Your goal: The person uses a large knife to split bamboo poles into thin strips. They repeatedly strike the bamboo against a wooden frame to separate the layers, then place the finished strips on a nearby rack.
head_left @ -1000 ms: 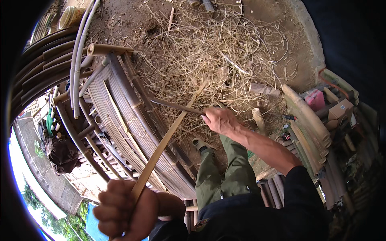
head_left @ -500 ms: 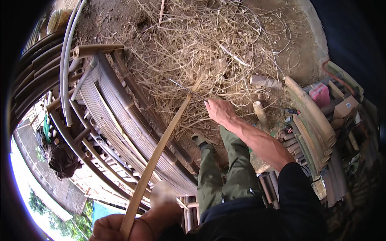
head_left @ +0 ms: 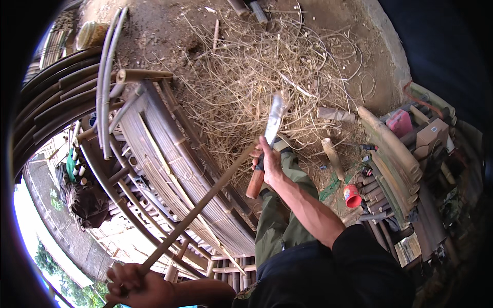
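Knife (head_left: pixel 271 134) in right hand (head_left: pixel 269 163): fingers wrapped tight round wooden handle, blade pointing up and away, apparently poised against far end of bamboo strip (head_left: pixel 197 208). Left hand (head_left: pixel 134 285), near end of strip, fist closed on it, seemingly steadying the length. Strip runs diagonally over curved bamboo frame (head_left: pixel 169 154). Shavings pile (head_left: pixel 267 66) beyond knife. Red cup (head_left: pixel 352 195) right of knife.

Grey-bladed knife (head_left: pixel 271 134) with brown handle, tan bamboo strip (head_left: pixel 200 205), red cup (head_left: pixel 352 196), olive trousers (head_left: pixel 280 226).
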The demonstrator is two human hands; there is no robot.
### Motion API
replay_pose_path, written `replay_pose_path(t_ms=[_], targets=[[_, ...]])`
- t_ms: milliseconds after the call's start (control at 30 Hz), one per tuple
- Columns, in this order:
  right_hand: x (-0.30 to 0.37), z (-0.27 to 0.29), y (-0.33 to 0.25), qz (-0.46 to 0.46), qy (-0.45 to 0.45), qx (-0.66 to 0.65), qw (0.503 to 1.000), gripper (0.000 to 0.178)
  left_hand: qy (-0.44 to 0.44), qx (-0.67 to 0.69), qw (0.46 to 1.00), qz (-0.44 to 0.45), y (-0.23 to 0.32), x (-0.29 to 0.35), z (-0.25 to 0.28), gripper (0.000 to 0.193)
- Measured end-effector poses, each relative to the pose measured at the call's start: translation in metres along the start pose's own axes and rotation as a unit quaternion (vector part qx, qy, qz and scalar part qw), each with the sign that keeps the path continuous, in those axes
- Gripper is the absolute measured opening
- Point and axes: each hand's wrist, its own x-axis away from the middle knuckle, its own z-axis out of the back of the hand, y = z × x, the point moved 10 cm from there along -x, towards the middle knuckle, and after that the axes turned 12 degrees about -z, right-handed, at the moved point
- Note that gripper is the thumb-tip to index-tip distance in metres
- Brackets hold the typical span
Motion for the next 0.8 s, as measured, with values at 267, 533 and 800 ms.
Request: replay_pose_path(t_ms=[267,533,800], targets=[[0.1,-0.053,-0.012,0.124,-0.074,-0.017,0.989,0.023,0.14,-0.208,0.932,0.262,0.09,0.09,0.259,0.037],[0.215,-0.111,0.064,0.23,-0.176,0.165,0.943,0.029,-0.533,-0.502,0.679,0.057,0.082,0.138,0.136,0.054],[0.407,-0.152,0.113,0.69,0.009,0.584,0.428,0.051,-0.334,-0.079,0.807,0.481,0.083,0.168,0.24,0.04]])
